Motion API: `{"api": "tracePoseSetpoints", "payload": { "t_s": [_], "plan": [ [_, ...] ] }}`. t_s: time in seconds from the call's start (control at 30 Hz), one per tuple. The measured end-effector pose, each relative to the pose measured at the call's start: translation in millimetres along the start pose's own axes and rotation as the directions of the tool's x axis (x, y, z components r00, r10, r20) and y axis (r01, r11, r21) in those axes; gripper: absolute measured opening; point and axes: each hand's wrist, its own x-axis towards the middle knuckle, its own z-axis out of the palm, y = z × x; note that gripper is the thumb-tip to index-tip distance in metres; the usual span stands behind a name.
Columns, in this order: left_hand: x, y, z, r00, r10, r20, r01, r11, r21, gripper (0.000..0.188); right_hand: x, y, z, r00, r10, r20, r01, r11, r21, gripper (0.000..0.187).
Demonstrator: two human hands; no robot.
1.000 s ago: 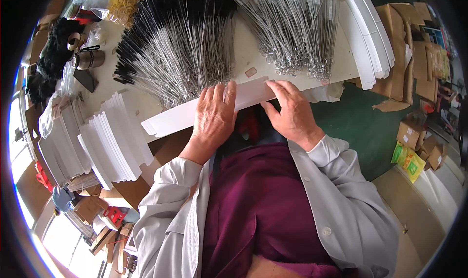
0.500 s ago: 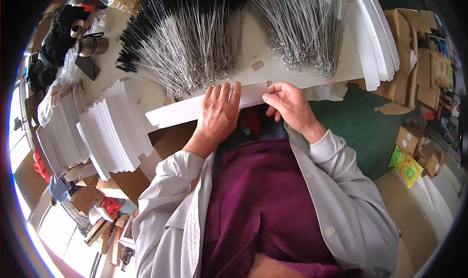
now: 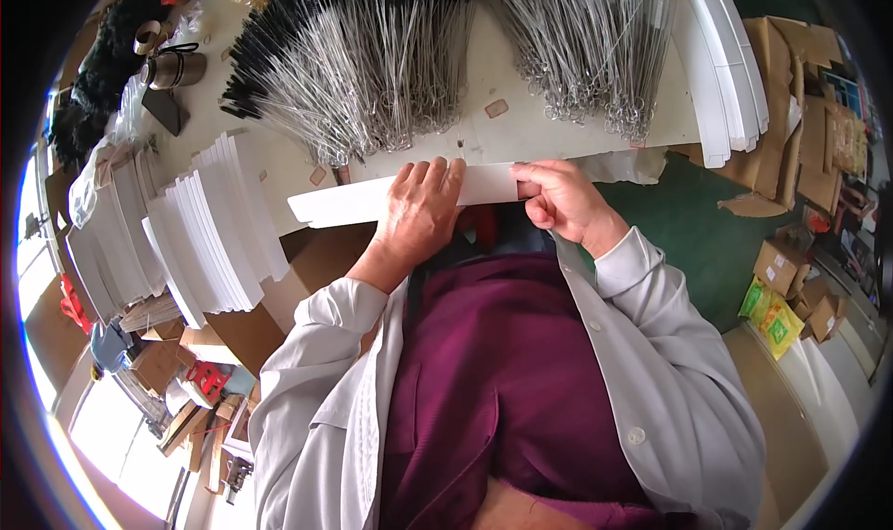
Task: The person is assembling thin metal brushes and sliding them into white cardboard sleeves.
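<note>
A long, narrow white box point(image 3: 344, 205) lies crosswise at the front edge of the table. My left hand point(image 3: 420, 209) grips it near the middle, its fingers over the far side. At the box's right end my right hand point(image 3: 566, 200) pinches the end edge between thumb and fingers, some fingers curled under. Beyond the box, wire-handled brushes with looped ends lie in two large heaps: black-bristled brushes point(image 3: 372, 93) ahead and paler brushes point(image 3: 595, 56) to the right.
Stacks of white boxes point(image 3: 209, 237) stand at the table's left edge. More long white boxes point(image 3: 726, 74) lie at the right, next to opened brown cartons point(image 3: 786, 130). A metal cup point(image 3: 175, 69) and dark flat object point(image 3: 165, 112) sit far left. A yellow-green bag point(image 3: 772, 316) is lower right.
The box has turned nearly level, its right end dropping slightly and its side now facing me. My right hand has shifted a little right and closed on the end.
</note>
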Motion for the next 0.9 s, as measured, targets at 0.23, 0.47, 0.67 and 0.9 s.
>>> {"api": "tracePoseSetpoints", "payload": {
  "t_s": [0.23, 0.47, 0.67, 0.9],
  "plan": [
    [5, 4, -6, 0.995, -0.097, 0.011, 0.097, 0.989, -0.11, 0.066, -24, -7, 22, 0.508, -0.783, 0.359, 0.322, -0.214, -0.922, 0.051],
    [20, 19, -4, 0.988, -0.097, 0.117, 0.119, 0.973, -0.197, 0.063, 7, 6, 20, 0.636, -0.514, 0.575, 0.328, -0.495, -0.805, 0.061],
    [11, 10, -4, 0.996, -0.065, 0.067, 0.08, 0.965, -0.248, 0.067, 2, -1, 8, 0.64, -0.5, 0.583, 0.41, -0.419, -0.81, 0.057],
    [-5, -7, -6, 0.972, -0.096, 0.214, 0.139, 0.971, -0.197, 0.065, -6, 1, 8, 0.787, -0.398, 0.471, 0.308, -0.408, -0.86, 0.06]
  ]
}}
